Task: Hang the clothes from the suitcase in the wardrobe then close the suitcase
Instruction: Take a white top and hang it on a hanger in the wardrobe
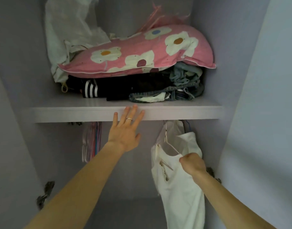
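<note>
Head view looks into an open wardrobe (18, 80). The left hand (125, 131) reaches up at the middle with its fingers straight and spread, holding nothing. Its fingertips lie against the front edge of the shelf (75, 113), and a ring (129, 119) sits on one finger. The right hand (192, 164) is lower and to the right, clenched around the shoulder of a white garment (180, 195), at the end of a thin white hanger (170, 144). The garment is threaded on that hanger and hangs down below the shelf on the right side of the wardrobe. The hanger's neck rises toward the underside of the shelf. The shelf hides the hook, so I cannot tell whether it rests on a rail. Just behind it, farther in, a second white piece (189, 139) hangs from the same spot under the shelf.

Under the shelf on the left hangs a bunch of bare hangers (91, 141), pink and pale, packed together. On the shelf a pink pillow (138, 55) with white flowers lies on top of folded dark clothes (125, 90), one with black and white stripes. Crumpled denim (186, 83) sits under the pillow's right end. At the far left of the shelf stands loose white cloth (67, 30). A metal hinge (48, 186) shows on the near left wall.
</note>
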`<action>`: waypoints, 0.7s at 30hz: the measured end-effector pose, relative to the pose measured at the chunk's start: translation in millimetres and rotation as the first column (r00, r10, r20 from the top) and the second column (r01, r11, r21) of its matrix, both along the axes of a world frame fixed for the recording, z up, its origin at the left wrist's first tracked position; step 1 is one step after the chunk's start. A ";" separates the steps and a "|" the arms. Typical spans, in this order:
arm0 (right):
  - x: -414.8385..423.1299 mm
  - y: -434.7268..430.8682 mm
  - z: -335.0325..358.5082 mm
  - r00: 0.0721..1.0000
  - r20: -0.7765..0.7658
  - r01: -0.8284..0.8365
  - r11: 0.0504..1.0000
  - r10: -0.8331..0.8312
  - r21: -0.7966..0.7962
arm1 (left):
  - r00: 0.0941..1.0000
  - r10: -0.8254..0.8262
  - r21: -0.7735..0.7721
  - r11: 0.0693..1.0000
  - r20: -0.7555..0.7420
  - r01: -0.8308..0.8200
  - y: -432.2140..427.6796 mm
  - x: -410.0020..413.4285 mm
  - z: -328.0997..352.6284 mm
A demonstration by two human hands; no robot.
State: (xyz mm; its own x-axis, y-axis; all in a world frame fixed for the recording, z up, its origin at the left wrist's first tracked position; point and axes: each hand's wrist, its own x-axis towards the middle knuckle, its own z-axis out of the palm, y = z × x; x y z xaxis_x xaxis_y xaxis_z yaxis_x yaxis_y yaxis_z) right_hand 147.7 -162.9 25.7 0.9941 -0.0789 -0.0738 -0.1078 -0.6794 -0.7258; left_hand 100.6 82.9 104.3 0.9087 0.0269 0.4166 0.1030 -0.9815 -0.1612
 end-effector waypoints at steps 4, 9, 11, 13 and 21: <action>43.2 7.5 -28.5 0.999 0.027 0.035 0.997 -0.037 0.075 | 0.981 -0.033 -0.038 0.998 0.191 0.041 7.0 44.4 -35.9; 98.5 14.9 -66.0 0.989 0.124 0.078 0.996 -0.082 0.037 | 0.890 -0.071 0.081 0.996 0.450 0.039 23.5 80.6 -65.2; 114.9 19.4 -72.3 0.979 0.176 0.089 0.994 -0.099 0.067 | 0.874 -0.067 0.123 0.992 0.481 0.008 27.4 88.5 -69.1; 127.7 24.2 -73.3 0.962 0.249 0.089 0.992 -0.108 0.087 | 0.864 -0.049 0.141 0.990 0.501 -0.026 29.0 92.7 -73.2; 173.6 53.4 -44.0 0.898 0.399 0.133 0.979 -0.185 0.155 | 0.831 -0.020 0.160 0.984 0.556 -0.084 29.7 103.5 -77.9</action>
